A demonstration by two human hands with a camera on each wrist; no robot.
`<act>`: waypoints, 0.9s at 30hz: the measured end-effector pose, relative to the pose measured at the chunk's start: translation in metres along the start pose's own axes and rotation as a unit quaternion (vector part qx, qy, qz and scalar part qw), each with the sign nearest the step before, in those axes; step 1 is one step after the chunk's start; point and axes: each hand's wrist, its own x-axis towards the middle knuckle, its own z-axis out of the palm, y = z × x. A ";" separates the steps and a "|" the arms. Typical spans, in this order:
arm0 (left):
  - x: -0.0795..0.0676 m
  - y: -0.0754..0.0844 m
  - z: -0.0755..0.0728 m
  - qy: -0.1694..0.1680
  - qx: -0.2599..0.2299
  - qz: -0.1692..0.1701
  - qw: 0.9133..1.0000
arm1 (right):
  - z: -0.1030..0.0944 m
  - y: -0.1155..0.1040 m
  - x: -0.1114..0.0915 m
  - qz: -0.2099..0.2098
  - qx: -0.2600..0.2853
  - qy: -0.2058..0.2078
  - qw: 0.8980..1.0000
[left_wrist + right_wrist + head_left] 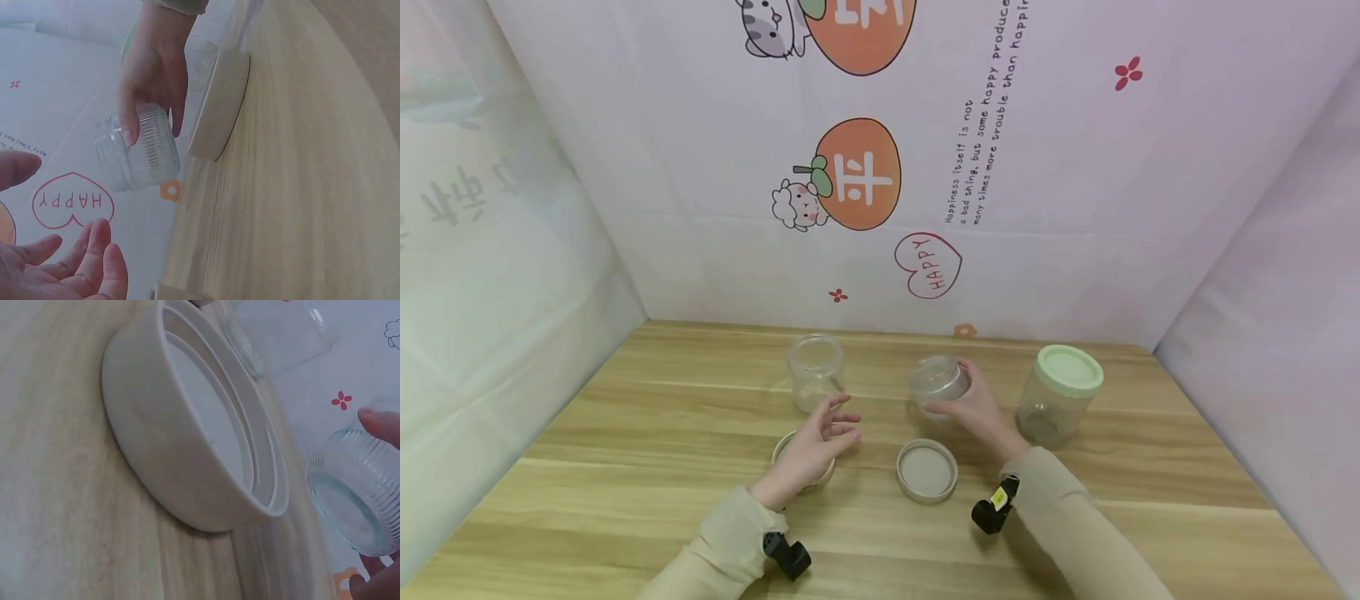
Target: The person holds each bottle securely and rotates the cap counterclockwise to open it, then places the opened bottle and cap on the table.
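Observation:
My right hand (981, 410) grips a small clear glass jar (936, 380) with ribbed sides, thumb on one side and fingers on the other. In the left wrist view the jar (140, 150) is tilted and raised off the table, its mouth without a lid. Fingers spread, my left hand (808, 452) hovers with nothing in it. Beneath it lies a round lid (824, 480), partly hidden by the hand. Another cream lid (927, 472) rests between the hands, inner side up; the right wrist view has this lid (156, 425) close up.
Just beyond the left hand stands an uncovered clear jar (815, 367). A taller clear jar with a pale green lid (1070, 372) is to the right of the right hand. Printed white cloth (737, 267) walls in the back and sides of the wooden table (647, 450).

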 end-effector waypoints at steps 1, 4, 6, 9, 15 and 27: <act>0.000 -0.001 0.000 0.001 -0.002 -0.001 1.000 | 0.001 0.001 0.001 0.000 0.006 -0.002 1.000; -0.001 -0.002 0.000 0.006 -0.006 -0.005 1.000 | 0.005 0.006 0.005 -0.004 0.011 -0.009 1.000; -0.001 -0.002 0.000 0.008 -0.011 -0.005 1.000 | 0.008 0.008 0.006 -0.006 0.011 -0.014 1.000; 0.000 -0.003 0.000 0.006 -0.014 -0.006 1.000 | 0.011 0.010 0.008 0.000 0.003 -0.017 1.000; 0.001 -0.002 0.001 0.004 -0.009 -0.001 1.000 | 0.014 0.009 0.014 -0.003 -0.018 -0.026 0.999; 0.004 0.002 0.003 -0.011 -0.005 -0.001 1.000 | 0.019 0.005 0.021 -0.001 -0.035 -0.036 0.999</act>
